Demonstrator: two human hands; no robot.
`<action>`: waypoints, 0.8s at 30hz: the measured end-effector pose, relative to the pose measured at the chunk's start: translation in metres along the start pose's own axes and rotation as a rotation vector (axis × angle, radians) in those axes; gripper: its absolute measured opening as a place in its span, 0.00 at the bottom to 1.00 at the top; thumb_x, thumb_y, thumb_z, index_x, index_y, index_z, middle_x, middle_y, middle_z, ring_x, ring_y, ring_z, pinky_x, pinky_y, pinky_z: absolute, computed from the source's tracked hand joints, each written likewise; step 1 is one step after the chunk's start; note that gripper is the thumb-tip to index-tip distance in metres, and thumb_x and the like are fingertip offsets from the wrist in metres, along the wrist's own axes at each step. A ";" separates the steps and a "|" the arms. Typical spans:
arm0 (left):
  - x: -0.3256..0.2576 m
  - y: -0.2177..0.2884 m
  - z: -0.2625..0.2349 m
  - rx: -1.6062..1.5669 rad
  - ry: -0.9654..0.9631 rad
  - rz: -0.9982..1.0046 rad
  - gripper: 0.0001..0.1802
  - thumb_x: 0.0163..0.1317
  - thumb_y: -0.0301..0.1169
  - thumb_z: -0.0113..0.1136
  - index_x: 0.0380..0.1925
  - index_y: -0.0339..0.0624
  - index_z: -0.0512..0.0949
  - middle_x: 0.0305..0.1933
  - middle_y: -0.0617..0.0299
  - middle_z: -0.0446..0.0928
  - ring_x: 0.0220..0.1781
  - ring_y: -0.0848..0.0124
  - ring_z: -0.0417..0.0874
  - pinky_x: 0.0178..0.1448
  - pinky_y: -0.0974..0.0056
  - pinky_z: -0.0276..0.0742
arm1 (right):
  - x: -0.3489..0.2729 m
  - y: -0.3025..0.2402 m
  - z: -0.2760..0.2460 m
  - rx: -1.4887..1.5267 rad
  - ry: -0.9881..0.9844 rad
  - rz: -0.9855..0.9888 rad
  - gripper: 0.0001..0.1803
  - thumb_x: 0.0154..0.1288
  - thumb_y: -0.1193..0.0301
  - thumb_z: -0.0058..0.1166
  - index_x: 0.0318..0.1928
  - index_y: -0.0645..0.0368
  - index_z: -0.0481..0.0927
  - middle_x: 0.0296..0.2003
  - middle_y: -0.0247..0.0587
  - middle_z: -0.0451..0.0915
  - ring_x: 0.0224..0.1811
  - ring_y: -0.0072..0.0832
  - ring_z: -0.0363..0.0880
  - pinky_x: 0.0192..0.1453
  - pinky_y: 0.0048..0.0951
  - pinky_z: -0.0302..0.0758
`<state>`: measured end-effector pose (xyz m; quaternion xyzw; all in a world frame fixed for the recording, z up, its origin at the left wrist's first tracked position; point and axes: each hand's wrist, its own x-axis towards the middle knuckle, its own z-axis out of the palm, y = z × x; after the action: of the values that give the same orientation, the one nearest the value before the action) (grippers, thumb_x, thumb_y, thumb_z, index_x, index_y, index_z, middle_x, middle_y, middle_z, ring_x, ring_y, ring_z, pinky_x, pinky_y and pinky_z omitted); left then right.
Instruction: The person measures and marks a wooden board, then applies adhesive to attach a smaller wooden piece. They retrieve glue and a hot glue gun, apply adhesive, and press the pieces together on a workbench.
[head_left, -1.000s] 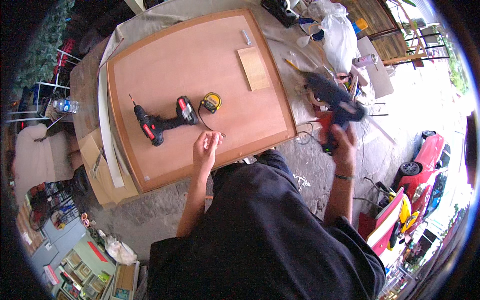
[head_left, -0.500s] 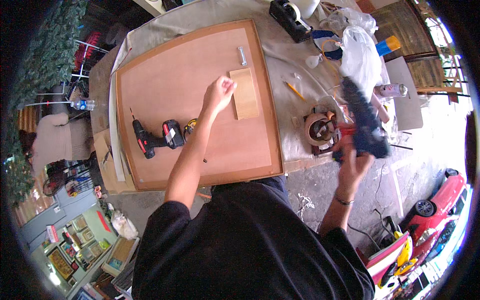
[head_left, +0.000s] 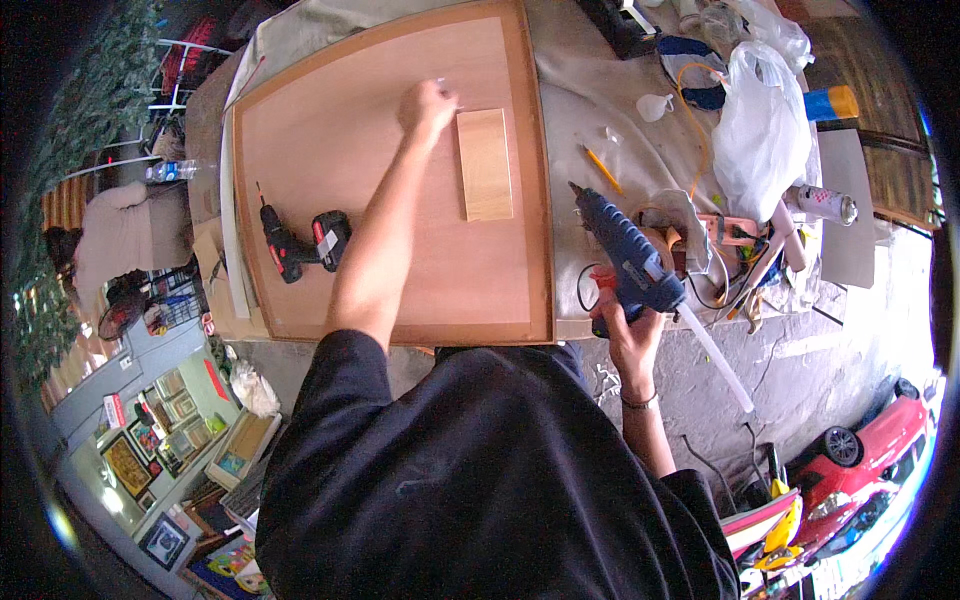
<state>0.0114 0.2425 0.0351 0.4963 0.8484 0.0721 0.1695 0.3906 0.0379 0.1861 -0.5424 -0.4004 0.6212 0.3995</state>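
Step in hand, by the look of it: gluing. The right hand (head_left: 625, 330) is clenching a blue glue gun (head_left: 628, 262), nozzle pointing up toward the board's right edge. The left hand (head_left: 428, 105) is reaching across the large framed plywood panel (head_left: 330, 140), fingers curled just beside a small pale wood block (head_left: 485, 163); whether it is pinching anything cannot be told.

Next move probably calls for bringing the nozzle to the block.

Surface: a cloth-draped table (head_left: 600, 110) is bearing a cordless drill (head_left: 300, 243), pencil (head_left: 603, 170), white plastic bag (head_left: 758, 125), spray can (head_left: 825, 203). Beyond: a concrete floor (head_left: 800, 350) and a red car (head_left: 870, 455).
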 end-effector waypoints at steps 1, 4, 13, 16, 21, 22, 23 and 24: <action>-0.005 -0.018 -0.016 -0.096 -0.042 -0.071 0.16 0.56 0.44 0.65 0.32 0.43 0.87 0.32 0.53 0.86 0.36 0.56 0.89 0.41 0.51 0.82 | 0.001 0.008 0.004 -0.010 0.025 0.029 0.11 0.69 0.74 0.59 0.49 0.63 0.82 0.35 0.32 0.83 0.30 0.16 0.80 0.33 0.21 0.76; -0.017 -0.108 -0.040 -0.115 0.190 -0.107 0.16 0.54 0.42 0.68 0.29 0.39 0.86 0.29 0.53 0.86 0.35 0.57 0.89 0.41 0.55 0.82 | -0.001 0.033 0.015 -0.124 -0.069 0.060 0.12 0.69 0.73 0.59 0.50 0.65 0.82 0.34 0.32 0.83 0.27 0.16 0.78 0.33 0.21 0.76; -0.092 -0.159 -0.047 -0.378 0.009 -0.053 0.12 0.53 0.35 0.71 0.25 0.38 0.81 0.26 0.55 0.85 0.28 0.65 0.87 0.38 0.61 0.82 | -0.019 0.090 0.051 -0.267 -0.089 0.065 0.14 0.67 0.73 0.62 0.52 0.63 0.80 0.42 0.38 0.85 0.43 0.23 0.82 0.50 0.28 0.79; -0.094 -0.175 -0.034 -0.350 0.036 -0.051 0.12 0.55 0.36 0.71 0.26 0.39 0.80 0.26 0.55 0.85 0.30 0.64 0.88 0.38 0.59 0.81 | -0.029 0.119 0.067 -0.362 -0.089 -0.040 0.18 0.64 0.71 0.64 0.51 0.62 0.77 0.40 0.45 0.83 0.40 0.33 0.82 0.49 0.35 0.78; -0.103 -0.176 -0.038 -0.247 0.035 0.008 0.17 0.57 0.44 0.71 0.27 0.42 0.81 0.27 0.56 0.85 0.32 0.59 0.88 0.39 0.55 0.81 | -0.046 0.121 0.095 -0.510 -0.165 0.017 0.20 0.60 0.70 0.65 0.52 0.60 0.75 0.39 0.51 0.82 0.42 0.42 0.82 0.48 0.39 0.78; -0.107 -0.175 -0.047 -0.231 0.029 0.018 0.18 0.60 0.46 0.69 0.28 0.42 0.81 0.28 0.56 0.85 0.34 0.58 0.88 0.40 0.55 0.80 | -0.047 0.123 0.103 -0.520 -0.170 -0.029 0.20 0.60 0.71 0.65 0.52 0.60 0.75 0.40 0.51 0.82 0.42 0.45 0.82 0.48 0.39 0.78; -0.110 -0.178 -0.051 -0.212 0.077 0.042 0.18 0.61 0.47 0.69 0.29 0.42 0.81 0.29 0.56 0.85 0.34 0.57 0.88 0.40 0.54 0.80 | -0.048 0.124 0.111 -0.531 -0.177 -0.077 0.20 0.60 0.72 0.64 0.52 0.60 0.75 0.40 0.52 0.82 0.43 0.47 0.82 0.48 0.40 0.78; -0.113 -0.181 -0.056 -0.192 0.125 0.065 0.18 0.61 0.47 0.68 0.30 0.42 0.81 0.29 0.56 0.85 0.34 0.57 0.87 0.40 0.54 0.80 | -0.049 0.126 0.117 -0.558 -0.178 -0.099 0.20 0.60 0.72 0.64 0.52 0.60 0.75 0.41 0.52 0.82 0.43 0.48 0.82 0.49 0.40 0.78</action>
<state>-0.1056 0.0576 0.0590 0.4994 0.8300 0.1895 0.1606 0.2713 -0.0607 0.0971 -0.5545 -0.6152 0.5118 0.2282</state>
